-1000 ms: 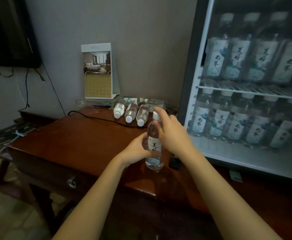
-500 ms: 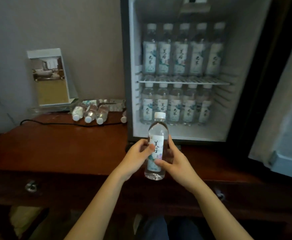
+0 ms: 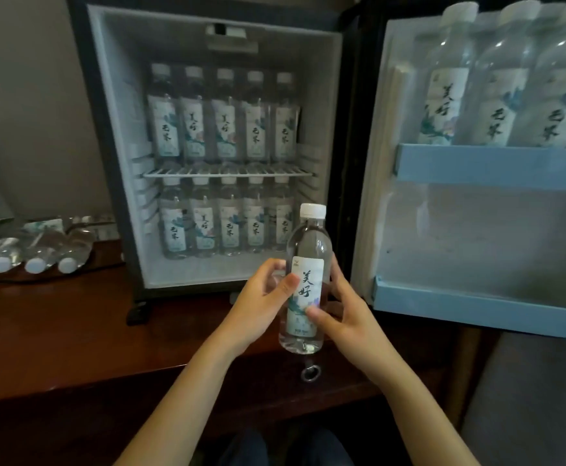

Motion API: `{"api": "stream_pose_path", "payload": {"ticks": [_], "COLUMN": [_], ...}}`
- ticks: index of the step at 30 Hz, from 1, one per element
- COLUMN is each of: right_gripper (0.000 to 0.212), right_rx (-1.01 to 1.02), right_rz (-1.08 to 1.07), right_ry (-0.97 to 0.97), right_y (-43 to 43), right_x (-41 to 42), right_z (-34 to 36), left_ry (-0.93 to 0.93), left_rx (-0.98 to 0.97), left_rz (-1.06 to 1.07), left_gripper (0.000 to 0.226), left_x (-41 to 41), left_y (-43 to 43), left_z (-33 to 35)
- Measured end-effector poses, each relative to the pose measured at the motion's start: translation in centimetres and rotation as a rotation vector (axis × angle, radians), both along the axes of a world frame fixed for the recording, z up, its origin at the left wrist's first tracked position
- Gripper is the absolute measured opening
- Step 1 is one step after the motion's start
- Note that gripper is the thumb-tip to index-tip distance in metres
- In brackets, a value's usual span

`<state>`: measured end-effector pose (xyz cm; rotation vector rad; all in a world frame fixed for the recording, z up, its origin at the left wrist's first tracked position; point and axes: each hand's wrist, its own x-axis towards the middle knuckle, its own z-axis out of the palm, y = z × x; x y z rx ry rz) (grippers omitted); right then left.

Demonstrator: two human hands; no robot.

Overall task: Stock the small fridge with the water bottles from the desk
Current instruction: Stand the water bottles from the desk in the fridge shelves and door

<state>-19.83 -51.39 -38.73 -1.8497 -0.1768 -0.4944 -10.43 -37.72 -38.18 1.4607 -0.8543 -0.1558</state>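
While both grips hold one clear plastic water bottle (image 3: 308,237) with white cap and pale printed label upright, just above the front of the dark red-brown wooden worktop (image 3: 56,331), stocking reads as well along. Note: my left grip (image 3: 258,297) has thumb and fingers curled onto the label; my right grip (image 3: 345,317) wraps the lower body from the other side. Small black fridge (image 3: 120,95) with pale lining stands open on the worktop. Its white wire shelf (image 3: 160,174) carries an upper row of five bottles (image 3: 224,116); the floor below carries a lower row of five (image 3: 228,227). Upper light-blue door rack (image 3: 493,166) holds at least three more. Left to do, by my reckoning: this bottle, plus three like bottles lying on their sides (image 3: 39,253) at the worktop's far left, caps toward me. Room: both inner rows look full across, with bare floor in front of the lower one; lower door rack (image 3: 476,307) looks vacant, though hazy, and sits nearest. Edges to mind: that rack's raised lip and the dark frame post between cabinet and door
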Motion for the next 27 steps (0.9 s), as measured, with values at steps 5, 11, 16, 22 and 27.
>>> {"api": "stream_pose_path", "payload": {"ticks": [5,11,16,22,27], "right_gripper": [0.081,0.082,0.082,0.09,0.095], "right_rx": [-0.056,-0.142,-0.213,-0.235,-0.148], "right_rz": [-0.08,-0.177,-0.263,-0.312,-0.288], "right_ry": [-0.111,-0.233,-0.264,-0.277,-0.223], "right_y": [-3.3,-6.7,-9.1,-10.8,-11.7], "right_x": [-2.5,-4.9,-4.8,-3.8,-3.1], "right_z": [1.8,4.7,5.2,4.4,3.8], "left_ry": [-0.145,-0.194,-0.201,-0.171,-0.17], "left_rx": [-0.071,-0.137,-0.122,-0.092,-0.046], "left_rz": [-0.097,-0.178,-0.189,-0.169,-0.114], "left_gripper": [0.053,0.063,0.064,0.062,0.055], "left_x": [-2.5,-4.3,-4.7,-4.3,-4.1], "left_y": [-4.0,-8.7,-11.4,-13.4,-14.3], "left_z": [2.9,5.2,5.6,5.0,4.9]}}
